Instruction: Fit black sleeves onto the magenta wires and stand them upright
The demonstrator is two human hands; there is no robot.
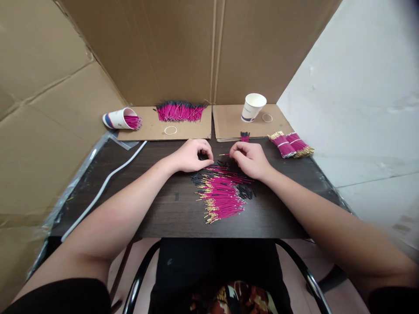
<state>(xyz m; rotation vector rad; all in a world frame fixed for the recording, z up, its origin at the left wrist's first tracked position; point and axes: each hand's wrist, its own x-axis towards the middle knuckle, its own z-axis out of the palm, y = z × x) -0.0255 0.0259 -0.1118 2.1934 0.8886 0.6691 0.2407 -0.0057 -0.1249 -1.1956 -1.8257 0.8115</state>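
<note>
Above pink wires (222, 194), both hands (191, 155) pinching.

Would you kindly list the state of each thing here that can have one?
Left hand: fingertips pinched shut, item hidden.
Right hand: pinching one thin magenta wire.
White paper cup on its side: tipped over, wires inside.
Upright white paper cup: standing, contents unseen.
Banded magenta wire bundles: tied.
Loose magenta wire pile: unbundled, spread.

Soft, even daylight fills the scene — brightest on the white wall (360, 87) at right, with only faint shadows under the forearms on the dark bench (157, 209). The centre is sharp; the edges bow and smear — wide-angle distortion and blur in the corners.
</note>
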